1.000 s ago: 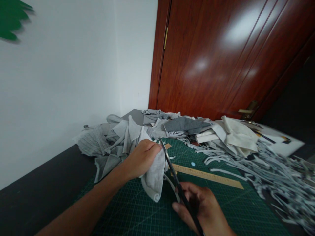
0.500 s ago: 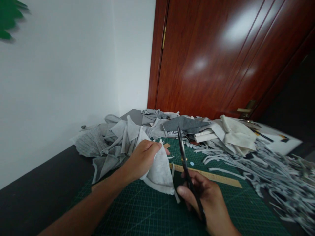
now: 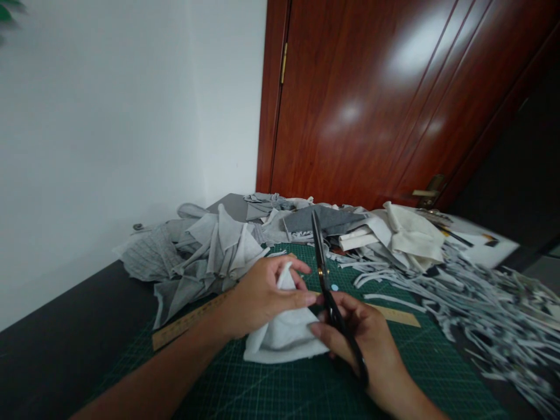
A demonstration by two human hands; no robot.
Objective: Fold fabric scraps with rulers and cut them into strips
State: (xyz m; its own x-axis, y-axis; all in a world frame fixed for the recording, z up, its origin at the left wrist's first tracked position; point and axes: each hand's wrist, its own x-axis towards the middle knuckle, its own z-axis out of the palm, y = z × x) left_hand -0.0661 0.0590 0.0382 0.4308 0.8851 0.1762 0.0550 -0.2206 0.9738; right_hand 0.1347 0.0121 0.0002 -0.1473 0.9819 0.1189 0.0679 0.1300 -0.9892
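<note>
Left hand: fingers pinched on the cloth, thumb and fingertips at its top corner.
Cloth: small, pale grey, held up off the mat, bottom edge hanging just above it, between both hands.
Right hand: fingers closed around the scissors, thumb and fingers through the black handles.
Scissors: blades shut, tips pointing up and away, just beside the cloth on its right.
Mat: green with a grid, flat on the dark bench.
Ruler: wooden, on the mat, partly hidden under the left arm and the cloth.
Pile: grey cloth pieces behind the left hand.
Strips: thin cut bits, heaped on the right.
Door: brown, behind the bench.
</note>
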